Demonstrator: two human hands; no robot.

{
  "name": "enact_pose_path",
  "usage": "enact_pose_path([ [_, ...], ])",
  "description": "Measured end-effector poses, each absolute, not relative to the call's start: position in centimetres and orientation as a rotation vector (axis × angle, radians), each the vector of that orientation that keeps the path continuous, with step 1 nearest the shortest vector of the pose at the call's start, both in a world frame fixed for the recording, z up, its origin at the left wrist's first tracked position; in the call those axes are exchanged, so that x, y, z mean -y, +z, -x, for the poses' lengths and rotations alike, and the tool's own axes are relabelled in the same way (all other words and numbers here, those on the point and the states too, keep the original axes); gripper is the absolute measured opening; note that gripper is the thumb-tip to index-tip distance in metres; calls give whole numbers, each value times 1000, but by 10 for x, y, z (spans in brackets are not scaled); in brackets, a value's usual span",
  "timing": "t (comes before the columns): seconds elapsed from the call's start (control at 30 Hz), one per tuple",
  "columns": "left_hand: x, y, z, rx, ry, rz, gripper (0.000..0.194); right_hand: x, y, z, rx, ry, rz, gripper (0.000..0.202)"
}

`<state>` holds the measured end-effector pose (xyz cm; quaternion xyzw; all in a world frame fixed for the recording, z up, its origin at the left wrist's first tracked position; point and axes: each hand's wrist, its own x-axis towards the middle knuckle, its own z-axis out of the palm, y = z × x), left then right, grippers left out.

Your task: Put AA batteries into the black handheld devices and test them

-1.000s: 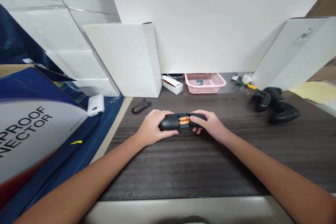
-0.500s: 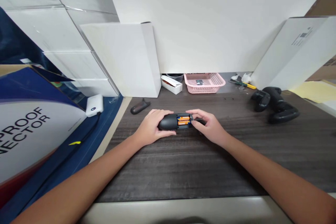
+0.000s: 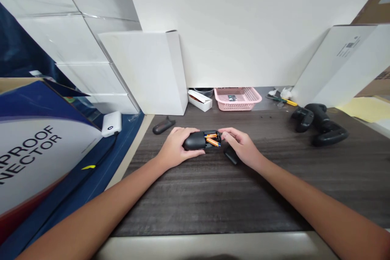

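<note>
My left hand (image 3: 175, 148) is wrapped round the left end of a black rounded device (image 3: 194, 141) with an open battery compartment. Two orange and blue batteries show there: the rear one (image 3: 211, 135) lies in the compartment, while the front one (image 3: 213, 142) is tilted, its right end raised out. My right hand (image 3: 240, 142) is at the device's right end, thumb and forefinger close together; whether anything is between them is too small to tell. Below its fingers, a small black cover-like piece (image 3: 231, 155) lies on the dark wooden table (image 3: 210, 199).
A dark oblong piece (image 3: 163, 125) lies behind my left hand. Farther back are a small white box (image 3: 200, 100) and a pink basket (image 3: 234, 106). Black controller-like objects (image 3: 329, 132) and a yellow-handled tool (image 3: 289, 102) are at right; a white power bank (image 3: 111, 124) is at left.
The front battery has tipped up out of its slot. My right fingers have drawn together slightly off the batteries, and the small black piece under them shows more fully.
</note>
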<state>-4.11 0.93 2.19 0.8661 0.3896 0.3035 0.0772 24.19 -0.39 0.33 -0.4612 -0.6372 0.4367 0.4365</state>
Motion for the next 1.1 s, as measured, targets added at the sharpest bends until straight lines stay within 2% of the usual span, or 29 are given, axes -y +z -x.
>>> enact_pose_path([
  [0.13, -9, 25, 38, -1223, 908, -2672, 66, 4, -2, -241, 1830, 639, 1241, 28],
  [0.23, -8, 27, 37, -1245, 926, -2749, 65, 7, -3, -237, 1921, 464, 1244, 24],
  [0.6, 9, 32, 25, -1048, 900, -3088, 45, 16, 10, -224, 1947, 274, 1174, 16],
  [0.97, 13, 32, 25, -1057, 879, -3087, 45, 15, 12, -226, 1968, 266, 1141, 19],
  [1.1, 10, 30, 25, -1030, 891, -3088, 46, 12, 8, -225, 1938, 262, 1155, 27],
])
